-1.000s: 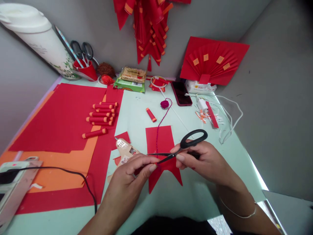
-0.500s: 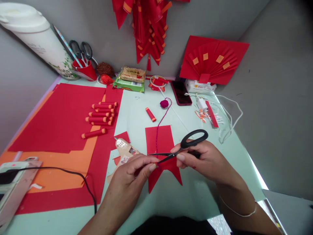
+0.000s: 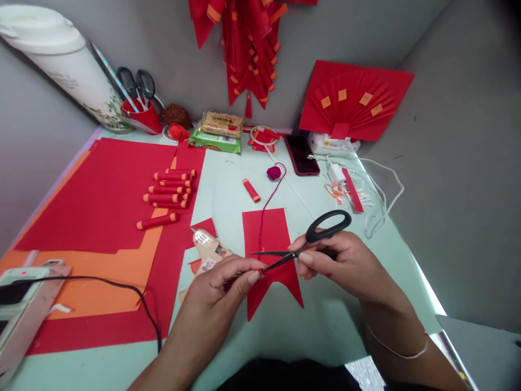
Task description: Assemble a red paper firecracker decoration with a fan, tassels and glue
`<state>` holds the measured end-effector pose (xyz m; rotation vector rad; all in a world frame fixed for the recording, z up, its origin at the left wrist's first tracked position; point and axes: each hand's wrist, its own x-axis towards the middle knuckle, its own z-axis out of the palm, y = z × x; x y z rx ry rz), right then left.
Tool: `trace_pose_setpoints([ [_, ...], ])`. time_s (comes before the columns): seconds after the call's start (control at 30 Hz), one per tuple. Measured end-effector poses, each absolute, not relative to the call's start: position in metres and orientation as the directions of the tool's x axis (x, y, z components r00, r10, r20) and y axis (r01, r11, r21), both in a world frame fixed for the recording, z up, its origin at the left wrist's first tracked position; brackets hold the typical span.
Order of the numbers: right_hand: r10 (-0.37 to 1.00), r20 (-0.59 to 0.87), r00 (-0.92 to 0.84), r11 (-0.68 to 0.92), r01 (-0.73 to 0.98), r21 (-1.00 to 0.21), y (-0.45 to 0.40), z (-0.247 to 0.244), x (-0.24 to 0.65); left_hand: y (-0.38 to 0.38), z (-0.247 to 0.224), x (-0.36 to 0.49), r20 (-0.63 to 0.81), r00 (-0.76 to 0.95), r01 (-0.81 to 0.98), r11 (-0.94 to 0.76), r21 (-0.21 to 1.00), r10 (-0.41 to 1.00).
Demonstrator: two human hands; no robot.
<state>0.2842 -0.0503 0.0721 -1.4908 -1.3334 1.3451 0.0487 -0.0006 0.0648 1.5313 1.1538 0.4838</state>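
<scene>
My right hand point(image 3: 336, 266) grips a pair of black-handled scissors point(image 3: 328, 231), fingers wrapped around the handles. The blades are spread and point left, the lower one reaching my left fingertips. My left hand point(image 3: 226, 290) is closed in a pinch on magenta yarn point(image 3: 262, 222), with a small red bit showing at the fingertips; whatever else it holds is hidden. The yarn runs up to a small magenta ball point(image 3: 274, 173). Beneath both hands lies a red paper banner point(image 3: 268, 231) with a notched lower edge. A beige glue gun point(image 3: 207, 245) is partly behind my left hand.
Several red paper rolls with orange ends point(image 3: 171, 190) lie on red and orange sheets point(image 3: 97, 195) at left. One separate roll point(image 3: 251, 190) sits mid-table. A phone point(image 3: 302, 155), white cable point(image 3: 391, 168) and paper scraps point(image 3: 337, 193) are at right. A black cord point(image 3: 101, 279) crosses the left side.
The scissors and my right hand have shifted slightly right and up, and the blades have spread a little wider. My left hand keeps its pinch almost in place.
</scene>
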Motion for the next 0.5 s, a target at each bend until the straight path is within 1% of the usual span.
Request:
trace_pose_setpoints([
  [0.1, 0.969, -0.235, -0.076, -0.207, 0.266, -0.941, -0.0505, 0.0722, 0.2827, -0.0005, 0.0634, 0.0488, -0.259, 0.456, 0.399, 0.065, 0.915, 0.851],
  [0.27, 0.961, -0.262, -0.090, -0.222, 0.310, -0.924, -0.0506, 0.0740, 0.2791, -0.0006, 0.0606, 0.0484, -0.286, 0.476, 0.408, 0.079, 0.909, 0.832],
  [0.5, 0.966, -0.245, -0.084, -0.197, 0.377, -0.905, -0.0476, 0.0751, 0.2768, -0.0002, 0.0577, 0.0492, -0.268, 0.494, 0.423, 0.041, 0.905, 0.827],
])
